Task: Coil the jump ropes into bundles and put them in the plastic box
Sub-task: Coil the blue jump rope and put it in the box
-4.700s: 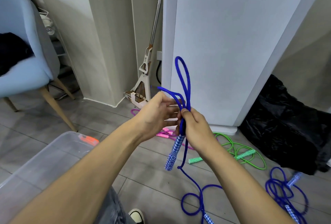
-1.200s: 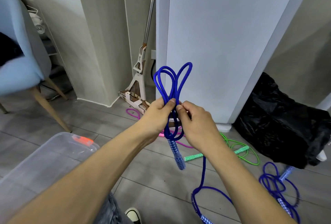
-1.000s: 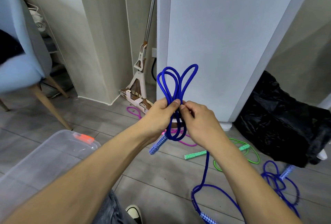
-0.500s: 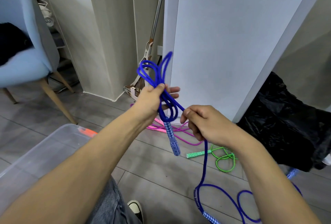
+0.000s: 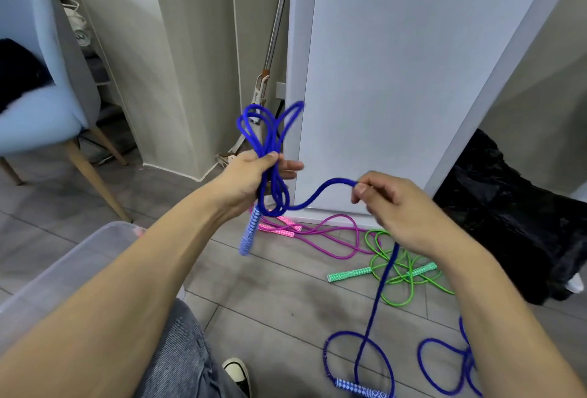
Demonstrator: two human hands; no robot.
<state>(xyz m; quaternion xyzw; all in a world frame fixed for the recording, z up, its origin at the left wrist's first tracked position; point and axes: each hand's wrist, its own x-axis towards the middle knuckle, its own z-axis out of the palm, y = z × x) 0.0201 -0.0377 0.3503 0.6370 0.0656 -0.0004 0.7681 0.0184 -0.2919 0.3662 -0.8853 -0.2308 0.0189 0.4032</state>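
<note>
My left hand [image 5: 251,175] grips a blue jump rope [image 5: 270,133] at the waist of several loops that stick up above the fist. One patterned blue handle [image 5: 249,232] dangles below that hand. My right hand [image 5: 390,203] pinches the same rope further along, out to the right. From there the rope drops to the floor and ends in its other handle [image 5: 359,388]. A clear plastic box [image 5: 73,264] sits at lower left beneath my left forearm.
On the floor lie a pink rope [image 5: 317,232], a green rope [image 5: 397,273] and a second blue rope [image 5: 444,362] at lower right. A white cabinet [image 5: 413,79] stands ahead, a black bag [image 5: 508,207] right, a blue chair [image 5: 38,79] left, a mop [image 5: 270,64] in the corner.
My right hand has slid away from my left hand to the right, drawing out a length of blue rope between them. The loops stay gripped in my left hand.
</note>
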